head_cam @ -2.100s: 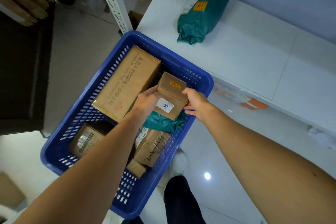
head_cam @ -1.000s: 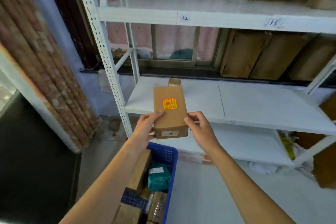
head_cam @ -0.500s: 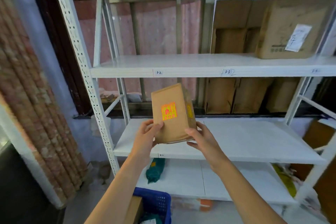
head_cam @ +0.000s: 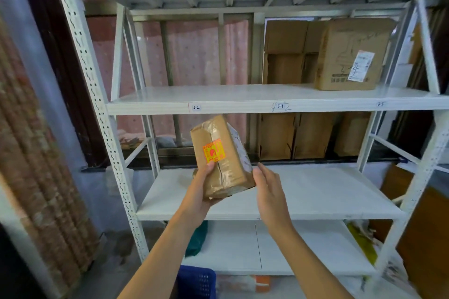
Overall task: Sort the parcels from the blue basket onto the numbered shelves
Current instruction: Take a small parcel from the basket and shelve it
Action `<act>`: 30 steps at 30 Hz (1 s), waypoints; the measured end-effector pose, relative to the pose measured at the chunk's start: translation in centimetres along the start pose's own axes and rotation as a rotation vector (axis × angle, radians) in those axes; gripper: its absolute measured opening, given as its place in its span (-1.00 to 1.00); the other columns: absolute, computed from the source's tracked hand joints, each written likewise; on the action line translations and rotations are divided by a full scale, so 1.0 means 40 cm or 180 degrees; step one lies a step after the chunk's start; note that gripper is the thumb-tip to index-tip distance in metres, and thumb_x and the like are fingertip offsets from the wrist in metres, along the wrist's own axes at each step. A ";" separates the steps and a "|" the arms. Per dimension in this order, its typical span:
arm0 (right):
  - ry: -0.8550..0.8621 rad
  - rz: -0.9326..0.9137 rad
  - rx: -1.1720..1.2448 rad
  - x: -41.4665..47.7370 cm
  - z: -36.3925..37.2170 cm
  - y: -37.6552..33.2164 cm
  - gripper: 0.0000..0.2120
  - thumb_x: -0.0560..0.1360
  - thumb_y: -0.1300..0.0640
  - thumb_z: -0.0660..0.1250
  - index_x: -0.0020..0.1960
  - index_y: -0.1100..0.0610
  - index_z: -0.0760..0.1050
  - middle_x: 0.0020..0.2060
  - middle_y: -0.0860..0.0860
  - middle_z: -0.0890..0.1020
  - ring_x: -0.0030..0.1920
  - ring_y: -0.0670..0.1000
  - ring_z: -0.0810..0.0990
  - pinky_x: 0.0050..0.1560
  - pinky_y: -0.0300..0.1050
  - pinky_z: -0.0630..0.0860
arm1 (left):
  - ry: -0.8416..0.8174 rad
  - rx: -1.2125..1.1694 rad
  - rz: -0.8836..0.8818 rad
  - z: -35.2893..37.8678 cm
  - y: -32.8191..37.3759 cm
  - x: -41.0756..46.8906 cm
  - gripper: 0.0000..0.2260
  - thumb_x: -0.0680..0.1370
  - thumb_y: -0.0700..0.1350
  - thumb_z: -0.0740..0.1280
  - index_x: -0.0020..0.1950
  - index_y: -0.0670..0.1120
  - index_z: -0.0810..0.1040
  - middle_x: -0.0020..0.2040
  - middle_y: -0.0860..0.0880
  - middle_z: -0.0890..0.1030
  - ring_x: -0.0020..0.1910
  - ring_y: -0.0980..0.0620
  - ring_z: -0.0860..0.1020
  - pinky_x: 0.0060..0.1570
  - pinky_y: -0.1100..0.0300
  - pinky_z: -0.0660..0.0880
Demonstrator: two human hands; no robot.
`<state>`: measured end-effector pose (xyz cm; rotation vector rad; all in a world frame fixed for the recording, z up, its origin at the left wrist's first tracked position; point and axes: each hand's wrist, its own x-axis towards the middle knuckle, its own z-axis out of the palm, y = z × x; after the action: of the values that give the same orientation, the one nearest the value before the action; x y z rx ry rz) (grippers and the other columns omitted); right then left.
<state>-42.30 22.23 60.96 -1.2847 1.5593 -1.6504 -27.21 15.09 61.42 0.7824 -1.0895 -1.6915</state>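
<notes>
While the left hand (head_cam: 199,189) grips the taped cardboard parcel (head_cam: 222,155) from below, thumb pressed on its front face just under the orange sticker (head_cam: 213,152), its other fingers are hidden behind the box. The parcel is held in the air, its top leaning toward eleven o'clock, in front of the white shelving rack (head_cam: 107,128) and below the shelf edge marked 3-2 (head_cam: 195,107). At three o'clock of the parcel the right hand (head_cam: 268,189) is released, fingers straight and loose, just beside the lower right corner; whether it touches the cardboard I cannot tell. At six o'clock the blue basket (head_cam: 196,281) is cut off by the lower border, its contents out of sight. A green bagged parcel (head_cam: 198,240) on the lowest shelf is largely hidden behind the left forearm. At one o'clock a large cardboard box (head_cam: 349,56) stands on the 3-2 shelf, its label too small to read.
</notes>
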 end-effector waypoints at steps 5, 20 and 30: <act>-0.0842 0.1048 0.0657 0.011 -0.034 0.027 -0.51 0.56 -0.31 0.22 0.40 -0.10 0.42 0.24 -0.08 0.62 0.23 -0.05 0.59 0.33 0.03 0.51 | -0.0278 -0.0256 -0.0173 0.005 -0.018 -0.009 -0.57 0.60 0.19 0.25 0.43 0.07 0.45 0.26 -0.10 0.65 0.26 -0.13 0.60 0.30 -0.20 0.48; -0.0637 0.0714 0.0668 0.079 -0.115 0.011 -0.42 0.40 -0.30 0.43 0.30 0.00 0.50 0.11 -0.02 0.70 0.18 -0.01 0.62 0.23 0.02 0.55 | 0.0151 0.0117 0.0112 -0.045 0.026 0.041 -0.28 0.42 0.38 0.30 0.44 -0.03 0.42 0.18 -0.11 0.68 0.19 -0.09 0.64 0.18 -0.07 0.55; -0.1694 0.0717 0.0032 0.176 -0.192 -0.137 -0.74 0.56 -0.11 0.36 0.08 0.07 0.60 -0.08 0.09 0.70 -0.10 0.03 0.68 -0.04 -0.08 0.57 | -0.0811 0.1431 -0.0133 -0.060 0.068 0.021 -0.37 0.42 0.42 0.28 0.35 0.08 0.47 0.14 0.01 0.70 0.21 -0.05 0.62 0.32 -0.06 0.43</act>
<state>-50.75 20.66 69.01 -1.3460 1.3050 -1.0616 -24.42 13.14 62.94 0.8852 -1.6773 -1.6306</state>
